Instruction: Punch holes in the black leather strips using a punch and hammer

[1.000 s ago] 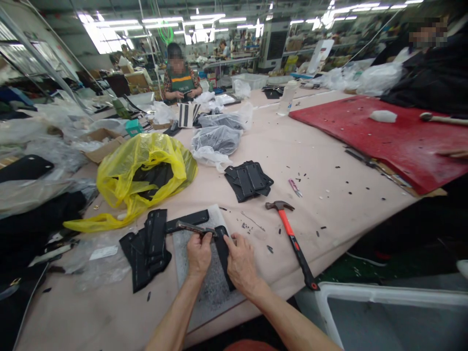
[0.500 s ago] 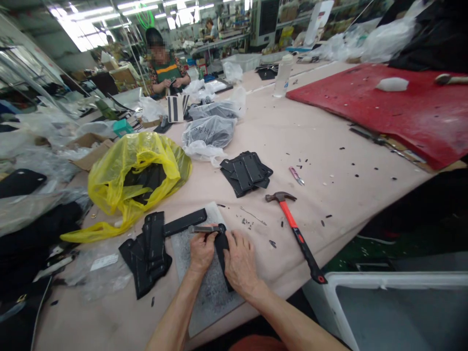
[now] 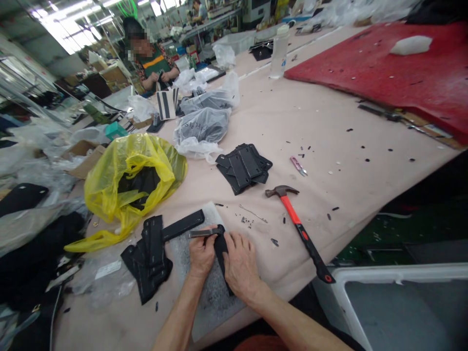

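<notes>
The left hand (image 3: 202, 256) is closed on a slim metal tool (image 3: 200, 233), pinching it between thumb and fingers, with the tool's right end at the far end of a black strip (image 3: 220, 253). The strip lies on a speckled grey board (image 3: 210, 304), between the two hands. The right hand (image 3: 241, 265) rests along the strip's right side, fingers bent and close together (I cannot tell whether it grips the strip or only presses on it).

A second strip (image 3: 185, 224) reaches over the board's left edge toward a loose pile (image 3: 157, 253) of black pieces. Behind that pile sits a yellow bag (image 3: 170, 156) with dark stuff inside. Another stack (image 3: 243, 168) of black pieces lies beyond the board, near the clear bags (image 3: 203, 126).

To the right, a hammer (image 3: 300, 229) lies on the table (image 3: 329, 117), its handle pointing toward a white bin (image 3: 409, 272); pink snips (image 3: 299, 165) lie past its head. At the far left, a co-worker (image 3: 153, 61) holds something dark in both hands
</notes>
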`<state>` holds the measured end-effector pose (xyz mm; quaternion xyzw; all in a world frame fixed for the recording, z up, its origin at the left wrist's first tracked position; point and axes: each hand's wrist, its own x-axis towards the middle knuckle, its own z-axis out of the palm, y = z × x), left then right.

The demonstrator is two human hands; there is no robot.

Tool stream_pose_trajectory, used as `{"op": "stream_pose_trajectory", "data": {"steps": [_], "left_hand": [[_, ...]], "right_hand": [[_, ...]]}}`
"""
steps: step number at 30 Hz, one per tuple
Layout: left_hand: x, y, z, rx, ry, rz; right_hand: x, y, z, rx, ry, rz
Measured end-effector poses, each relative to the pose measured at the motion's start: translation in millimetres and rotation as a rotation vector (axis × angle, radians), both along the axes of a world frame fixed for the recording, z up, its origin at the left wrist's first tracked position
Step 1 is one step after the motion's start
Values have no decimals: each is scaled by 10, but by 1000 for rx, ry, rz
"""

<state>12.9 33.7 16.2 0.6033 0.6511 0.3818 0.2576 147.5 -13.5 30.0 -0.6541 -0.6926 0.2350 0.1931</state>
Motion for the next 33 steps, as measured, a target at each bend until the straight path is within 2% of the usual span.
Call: {"op": "stream_pose_trajectory", "data": {"steps": [14,21,27,30,33], "left_hand": [[29,65,-16,21,89,-89],[45,72,-33,21,103,-32],[43,89,-63,36,175,-79],[42,106,-63,56,215,-122],[37,109,-78,129,228,-151]], "right_hand": [[20,10,1,-20,20,17],[36,14,-9,-21,23,15],[48,3,-8,-11,83,33],[264,26,-34,67,141,60],[736,100,-78,191,30,-38]]}}
